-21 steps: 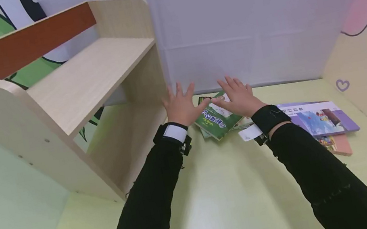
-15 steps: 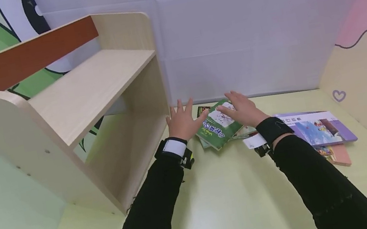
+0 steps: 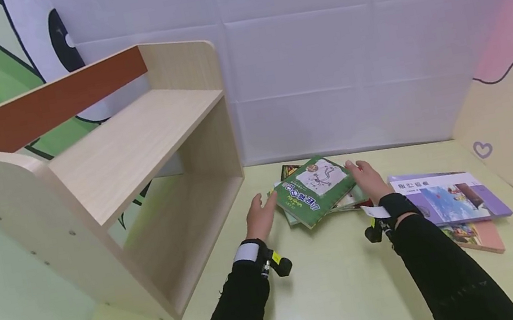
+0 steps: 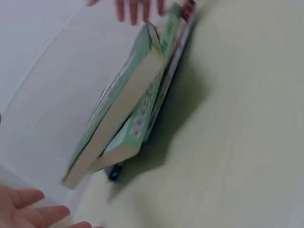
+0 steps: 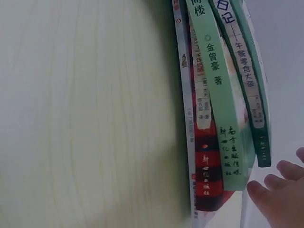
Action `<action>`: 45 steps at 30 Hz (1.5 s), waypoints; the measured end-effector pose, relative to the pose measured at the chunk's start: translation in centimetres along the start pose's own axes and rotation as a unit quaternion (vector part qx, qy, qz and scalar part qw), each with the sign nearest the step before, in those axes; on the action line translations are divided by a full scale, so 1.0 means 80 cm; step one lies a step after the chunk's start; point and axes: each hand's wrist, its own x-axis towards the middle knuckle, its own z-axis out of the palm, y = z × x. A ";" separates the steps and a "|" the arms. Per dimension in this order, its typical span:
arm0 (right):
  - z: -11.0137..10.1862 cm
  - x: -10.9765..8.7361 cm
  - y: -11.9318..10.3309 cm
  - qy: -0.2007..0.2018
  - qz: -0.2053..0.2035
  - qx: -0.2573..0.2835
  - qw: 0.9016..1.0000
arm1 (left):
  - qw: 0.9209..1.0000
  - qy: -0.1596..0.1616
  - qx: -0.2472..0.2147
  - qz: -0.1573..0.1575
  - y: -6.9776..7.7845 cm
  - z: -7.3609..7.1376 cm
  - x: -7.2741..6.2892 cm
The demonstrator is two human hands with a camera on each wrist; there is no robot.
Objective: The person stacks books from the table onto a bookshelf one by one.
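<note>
A green book (image 3: 315,189) lies on top of a small, uneven stack on the table. My left hand (image 3: 262,216) is beside the stack's left side, palm turned inward. In the left wrist view its fingers (image 4: 45,213) look loosely spread, apart from the books. On the opposite side, my right hand (image 3: 368,180) is close to the stack's right edge; whether it touches the cover is unclear. Seen from the right wrist, its fingers (image 5: 273,183) are near the end of a pale green book (image 5: 216,95), with a red-and-black spine (image 5: 209,166) beneath.
To the left stands a light wooden shelf (image 3: 141,146) with a brown back rail (image 3: 51,107). On the right, a purple book (image 3: 453,197) lies over a pinkish one (image 3: 486,236). A pale wall (image 3: 296,61) rises behind the table (image 3: 322,297).
Both hands have come down from over the green book to its left and right sides, moving apart and turning palms inward. The head view has tilted up; the books have not visibly moved.
</note>
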 end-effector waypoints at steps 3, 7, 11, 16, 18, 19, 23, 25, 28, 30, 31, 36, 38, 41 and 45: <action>0.000 0.003 0.004 0.009 0.016 0.019 1.000 | 0.996 0.015 -0.075 -0.040 -0.009 0.013 0.000; -0.001 0.002 0.006 0.000 0.017 0.023 1.000 | 0.989 0.024 -0.132 -0.055 -0.009 0.029 -0.006; -0.004 0.000 0.004 -0.011 0.005 0.009 1.000 | 0.981 0.021 -0.188 -0.040 -0.003 0.041 -0.010; -0.006 -0.001 0.000 -0.011 0.003 -0.002 1.000 | 0.950 -0.011 -0.301 -0.082 0.001 0.052 -0.012; -0.007 -0.004 -0.001 -0.009 0.007 0.001 1.000 | 0.935 -0.023 -0.337 -0.110 0.003 0.056 -0.014; -0.008 -0.005 -0.001 -0.009 0.009 0.003 1.000 | 0.928 -0.027 -0.352 -0.123 0.004 0.058 -0.014; -0.010 -0.011 -0.003 -0.008 0.017 -0.005 1.000 | 0.929 -0.018 -0.344 -0.135 0.005 0.064 -0.016; -0.012 -0.014 -0.004 -0.005 0.019 -0.022 1.000 | 0.934 -0.014 -0.331 -0.136 0.005 0.066 -0.017; -0.014 -0.021 -0.006 0.000 0.020 -0.052 0.998 | 0.939 -0.015 -0.316 -0.133 0.006 0.069 -0.017; -0.014 -0.025 -0.007 0.005 0.012 -0.078 0.997 | 0.942 -0.017 -0.308 -0.132 0.007 0.070 -0.017; -0.014 -0.028 -0.007 0.007 0.006 -0.088 0.996 | 0.943 -0.017 -0.305 -0.130 0.008 0.071 -0.017; -0.010 -0.039 -0.002 0.010 -0.023 -0.127 0.992 | 0.948 -0.019 -0.293 -0.121 0.010 0.074 -0.016; -0.008 -0.041 0.000 0.008 -0.021 -0.130 0.991 | 0.953 -0.015 -0.279 -0.121 0.013 0.075 -0.016; -0.005 -0.044 0.000 0.007 -0.008 -0.136 0.991 | 0.957 -0.005 -0.261 -0.126 0.014 0.075 -0.015; 0.000 -0.050 -0.001 0.014 0.003 -0.154 0.988 | 0.961 0.008 -0.239 -0.138 0.010 0.077 -0.008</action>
